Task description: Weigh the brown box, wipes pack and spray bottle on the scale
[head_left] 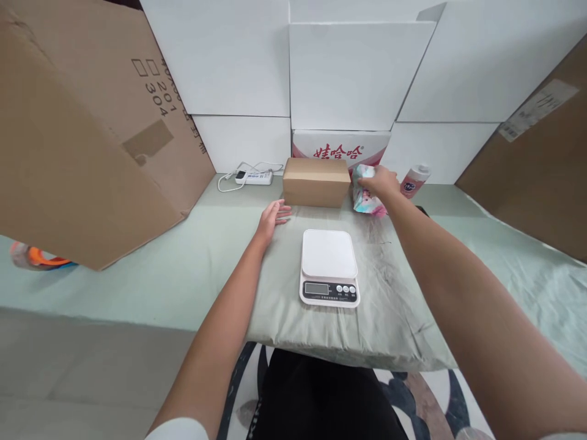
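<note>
The packet (367, 198), a soft crinkled pouch printed in pink, white and teal, is lying just right of the box (316, 181), beyond the scale (329, 267). The right hand (380, 181) is resting on top of it, its grip curling around the packet's upper edge. The left hand (274, 218) is lying flat with fingers spread on the bench (183, 269), just left of and in front of the box, touching nothing else.
</note>
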The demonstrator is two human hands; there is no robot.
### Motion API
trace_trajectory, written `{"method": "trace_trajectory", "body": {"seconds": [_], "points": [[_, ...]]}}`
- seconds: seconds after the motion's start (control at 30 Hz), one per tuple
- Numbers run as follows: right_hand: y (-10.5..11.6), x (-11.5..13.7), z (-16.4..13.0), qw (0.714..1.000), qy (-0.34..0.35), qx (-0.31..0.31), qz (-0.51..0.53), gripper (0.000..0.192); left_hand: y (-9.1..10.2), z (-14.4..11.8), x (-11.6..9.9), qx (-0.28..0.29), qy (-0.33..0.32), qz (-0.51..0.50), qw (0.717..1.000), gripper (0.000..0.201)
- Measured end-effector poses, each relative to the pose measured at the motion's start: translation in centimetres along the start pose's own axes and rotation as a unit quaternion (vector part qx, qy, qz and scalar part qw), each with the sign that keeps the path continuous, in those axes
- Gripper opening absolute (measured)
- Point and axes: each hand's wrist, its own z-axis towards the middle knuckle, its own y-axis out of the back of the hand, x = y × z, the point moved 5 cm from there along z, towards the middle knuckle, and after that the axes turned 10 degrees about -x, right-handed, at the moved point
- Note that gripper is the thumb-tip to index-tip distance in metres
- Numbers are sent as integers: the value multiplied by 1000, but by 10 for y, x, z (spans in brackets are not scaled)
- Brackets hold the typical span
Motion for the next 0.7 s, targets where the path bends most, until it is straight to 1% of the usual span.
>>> {"method": "trace_trajectory", "body": {"seconds": [0.03,0.07,0.13,0.2,0.27,0.33,0.4,0.43,0.47,0.5,0.53,0.57,0.6,0.63,0.7], "points": [[-6,1,-1,1000,-1,-6,-29,55,0,0,0,0,-1,0,1000,58],[-13,1,-2,999,-8,-3,-38,60,0,0,0,-1,-2,0,1000,59],[-27,0,-6,998,-19,-7,-65,64,0,1,1,1,-3,-1,1000,61],[-36,0,-9,996,-20,-23,-79,62,-1,1,1,6,-5,-2,1000,62],[-37,-1,-14,996,-15,-37,-80,56,-2,2,2,11,-5,-1,1000,61],[-28,-2,-24,996,19,-64,-53,49,-2,2,3,8,-4,-1,1000,60],[-8,-8,-40,990,80,-112,-7,44,-2,2,3,4,-2,-3,1000,59],[6,-14,-50,982,116,-150,23,42,-1,2,2,3,-3,-5,1000,58],[19,-25,-59,973,133,-182,38,41,-2,2,2,3,-4,-6,1000,58],[36,-38,-67,957,140,-245,64,39,-2,1,2,4,-4,-8,1000,58],[49,-53,-72,942,135,-296,85,40,-2,1,3,5,-5,-9,1000,59],[59,-68,-72,932,120,-326,99,46,-2,1,3,5,-6,-10,1000,59],[65,-83,-68,929,99,-338,111,54,-2,2,4,5,-7,-10,1000,60],[66,-97,-60,935,70,-327,121,64,-2,2,4,5,-8,-10,1000,60],[58,-116,-37,956,19,-257,142,78,-2,3,6,3,-12,-11,1000,61]]}}
